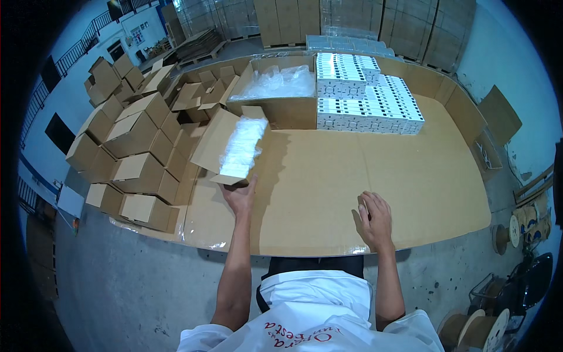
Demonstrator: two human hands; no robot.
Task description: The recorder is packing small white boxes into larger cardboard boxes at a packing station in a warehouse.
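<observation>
The bench (352, 176) is covered in matt brown corrugated cardboard. The open carton (214, 144) is the same dull cardboard, and the wrapped stack (241, 146) in it shows glossy clear plastic film.
</observation>
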